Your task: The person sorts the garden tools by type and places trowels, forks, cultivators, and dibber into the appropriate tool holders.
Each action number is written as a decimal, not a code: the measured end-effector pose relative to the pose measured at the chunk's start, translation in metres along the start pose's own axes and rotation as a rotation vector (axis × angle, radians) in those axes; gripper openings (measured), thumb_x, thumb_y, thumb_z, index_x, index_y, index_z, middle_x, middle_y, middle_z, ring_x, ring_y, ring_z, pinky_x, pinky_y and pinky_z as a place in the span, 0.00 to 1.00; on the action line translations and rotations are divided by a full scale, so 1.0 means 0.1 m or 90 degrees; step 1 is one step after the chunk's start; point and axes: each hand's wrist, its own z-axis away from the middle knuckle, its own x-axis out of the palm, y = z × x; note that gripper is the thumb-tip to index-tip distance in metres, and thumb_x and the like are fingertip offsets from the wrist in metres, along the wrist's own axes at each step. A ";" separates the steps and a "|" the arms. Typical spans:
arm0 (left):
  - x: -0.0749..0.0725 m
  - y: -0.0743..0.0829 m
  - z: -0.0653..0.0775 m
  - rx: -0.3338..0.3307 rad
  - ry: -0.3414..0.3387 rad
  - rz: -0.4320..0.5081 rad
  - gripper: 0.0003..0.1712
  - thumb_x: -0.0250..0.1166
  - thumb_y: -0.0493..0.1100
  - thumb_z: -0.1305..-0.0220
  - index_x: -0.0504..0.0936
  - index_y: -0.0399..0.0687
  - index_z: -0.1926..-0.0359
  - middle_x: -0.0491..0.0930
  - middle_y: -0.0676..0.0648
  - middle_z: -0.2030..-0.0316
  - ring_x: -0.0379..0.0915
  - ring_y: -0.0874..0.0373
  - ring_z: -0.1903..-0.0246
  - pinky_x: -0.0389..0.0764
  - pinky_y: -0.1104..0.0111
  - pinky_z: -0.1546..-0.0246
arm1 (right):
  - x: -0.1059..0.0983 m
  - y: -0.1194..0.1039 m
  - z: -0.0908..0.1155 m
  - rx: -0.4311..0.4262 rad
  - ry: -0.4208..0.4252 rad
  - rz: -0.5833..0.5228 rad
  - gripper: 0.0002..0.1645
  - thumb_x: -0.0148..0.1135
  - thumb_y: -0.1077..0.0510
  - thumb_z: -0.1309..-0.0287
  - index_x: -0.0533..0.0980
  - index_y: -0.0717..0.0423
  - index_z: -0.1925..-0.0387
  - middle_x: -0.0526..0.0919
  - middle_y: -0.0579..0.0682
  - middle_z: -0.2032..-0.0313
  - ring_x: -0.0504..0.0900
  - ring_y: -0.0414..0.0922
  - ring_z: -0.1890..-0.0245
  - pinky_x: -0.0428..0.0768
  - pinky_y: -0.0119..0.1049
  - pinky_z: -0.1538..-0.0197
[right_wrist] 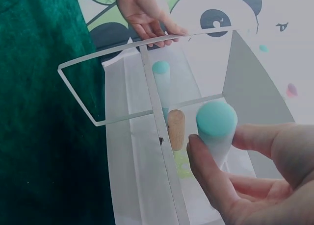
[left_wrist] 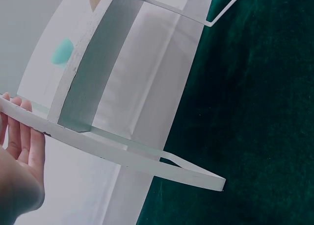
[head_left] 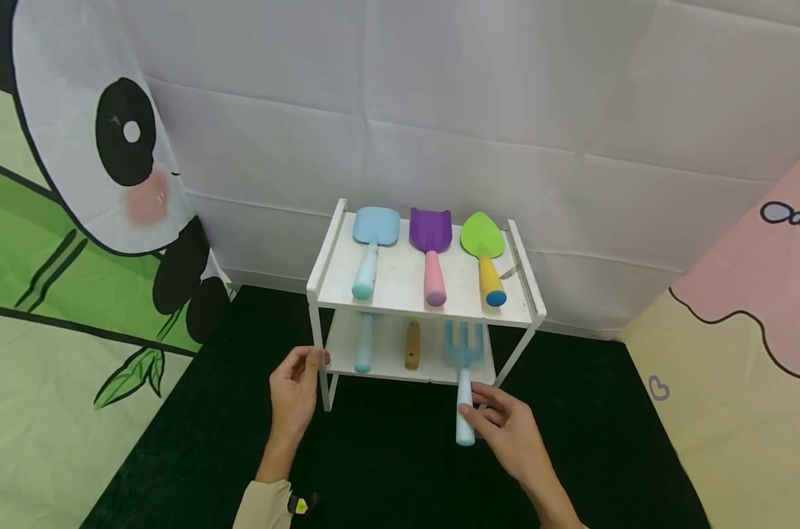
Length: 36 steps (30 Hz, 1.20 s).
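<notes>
My right hand (head_left: 508,430) pinches the pale blue handle of a hand fork (head_left: 464,353) between thumb and fingers. The fork's tines point over the lower shelf of a white two-tier rack (head_left: 393,295), and its handle sticks out past the front edge. My left hand (head_left: 297,389) holds the rack's front left leg, fingers wrapped behind it. On the lower shelf lie a light blue handle (head_left: 364,345) and a wooden handle (head_left: 413,345); the upper shelf hides their heads. In the right wrist view the fork's teal handle end (right_wrist: 217,119) faces the camera.
Along the upper shelf lie a blue spade (head_left: 376,226), a purple scoop (head_left: 430,229) with a pink handle, and a green trowel (head_left: 482,235) with a yellow handle. The rack stands on dark green cloth (head_left: 400,470) before a white hanging sheet (head_left: 439,110). Cartoon-printed cloths flank it.
</notes>
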 end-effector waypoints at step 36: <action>0.01 0.01 0.00 -0.019 0.005 -0.023 0.18 0.55 0.46 0.30 0.78 0.33 0.60 0.80 0.39 0.63 0.78 0.50 0.61 0.77 0.76 0.55 | 0.31 -0.11 -0.41 -0.126 0.178 0.168 0.20 0.58 0.57 0.36 0.74 0.62 0.46 0.81 0.59 0.51 0.84 0.50 0.61 0.83 0.42 0.59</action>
